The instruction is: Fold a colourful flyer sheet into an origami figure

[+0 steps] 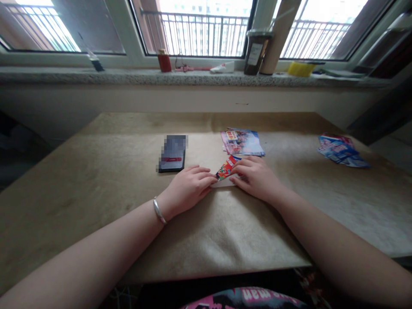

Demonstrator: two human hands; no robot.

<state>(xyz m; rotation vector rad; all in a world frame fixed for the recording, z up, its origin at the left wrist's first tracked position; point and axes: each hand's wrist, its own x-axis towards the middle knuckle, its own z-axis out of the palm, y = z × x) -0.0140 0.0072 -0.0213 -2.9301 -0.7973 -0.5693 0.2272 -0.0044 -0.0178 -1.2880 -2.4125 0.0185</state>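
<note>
The left hand (189, 189) lies low with its fingers together and nearly straight, their tips on the left end of a small paper (226, 168). The right hand (257, 176) bends over the paper's right part, thumb and fingertips on it and only slightly parted; whether either hand pinches it or just presses, I cannot tell. The paper is folded, with a colourful red print above and a plain white strip along its near side. It lies on the tan table (96, 201).

A silver bracelet (157, 210) circles the left wrist. To the left of the paper and a little beyond it lies a phone (175, 156), partly blurred. Just beyond the paper is a stack of printed leaflets (246, 142). Well to its right, a loose blue-and-red pile (341, 150) lies on the table. Far beyond the paper, a stone sill (128, 77) holds a red bottle (164, 62), a dark jar (256, 53) and a yellow object (301, 68), below windows facing a railing (206, 34).
</note>
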